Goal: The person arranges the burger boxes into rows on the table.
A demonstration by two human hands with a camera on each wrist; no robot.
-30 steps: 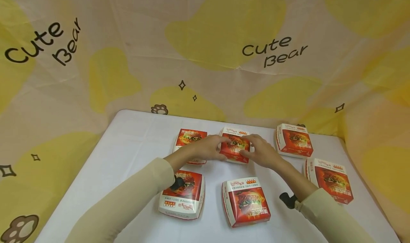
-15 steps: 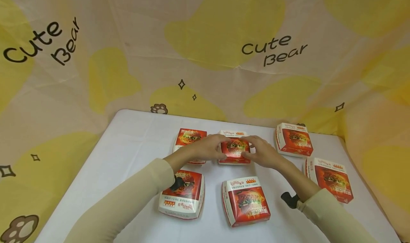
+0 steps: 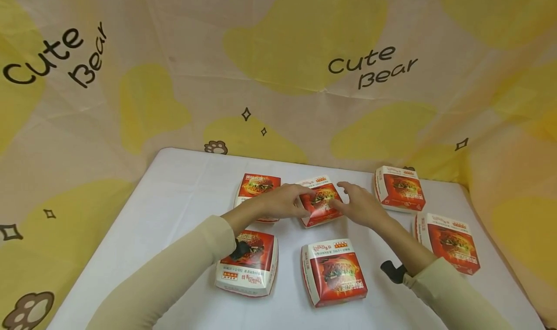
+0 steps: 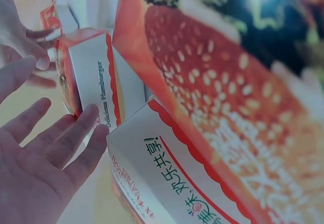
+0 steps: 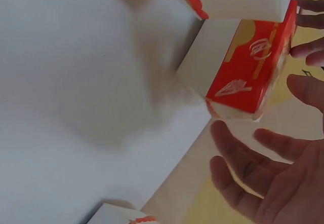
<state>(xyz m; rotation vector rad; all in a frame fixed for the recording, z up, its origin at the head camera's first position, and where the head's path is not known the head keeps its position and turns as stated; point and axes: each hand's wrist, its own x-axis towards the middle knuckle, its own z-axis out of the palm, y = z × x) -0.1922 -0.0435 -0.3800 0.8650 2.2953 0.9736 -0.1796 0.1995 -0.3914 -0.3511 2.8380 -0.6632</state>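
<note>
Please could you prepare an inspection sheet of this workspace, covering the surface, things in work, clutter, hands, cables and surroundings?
Surface: flat white tabletop, rounded far-left corner.
Job's things: six red-and-white square cardboard burger boxes; the far middle box is turned askew; the left arm partly hides the far-left box and near-left box.
Clutter: nothing seen.
Left hand: fingers extended at the far middle box's left side; contact uncertain.
Right hand: fingers parted, at its right side; contact uncertain.
Cables: nothing seen; a small black device shows near the right wrist.
Surroundings: creased beige-and-yellow fabric backdrop, black Cute Bear lettering.
</note>
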